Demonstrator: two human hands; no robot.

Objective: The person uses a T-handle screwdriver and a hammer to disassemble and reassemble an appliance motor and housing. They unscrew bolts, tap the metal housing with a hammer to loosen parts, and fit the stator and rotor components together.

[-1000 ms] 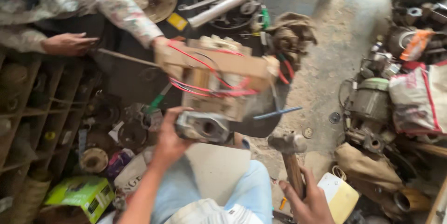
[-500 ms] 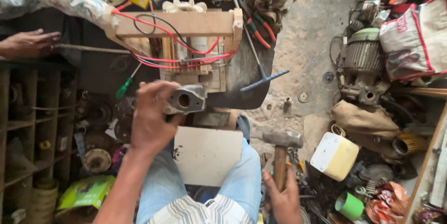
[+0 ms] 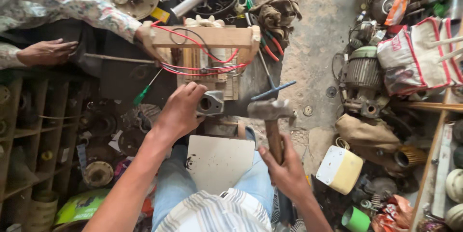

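Note:
My left hand (image 3: 179,111) grips a grey metal housing (image 3: 211,102) and holds it against the front of a wooden frame (image 3: 207,37) strung with red wires. My right hand (image 3: 287,167) is closed on the wooden handle of a hammer (image 3: 270,111), whose steel head hangs just right of the housing. A second person's hand (image 3: 147,39) in a floral sleeve grasps the frame's left end. Their other hand (image 3: 46,51) rests flat at the far left. A white panel (image 3: 219,162) lies across my lap.
A green-handled screwdriver (image 3: 143,92) and a blue T-handle tool (image 3: 272,87) lie beside the frame. Wooden shelves (image 3: 29,130) stand at left. Electric motors (image 3: 361,75), a red-trimmed cloth bag (image 3: 417,53), a cream box (image 3: 340,169) and scrap parts crowd the right.
My right hand has lifted the hammer from low beside my knee up next to the housing. My left hand keeps the housing against the frame, and the view has shifted slightly.

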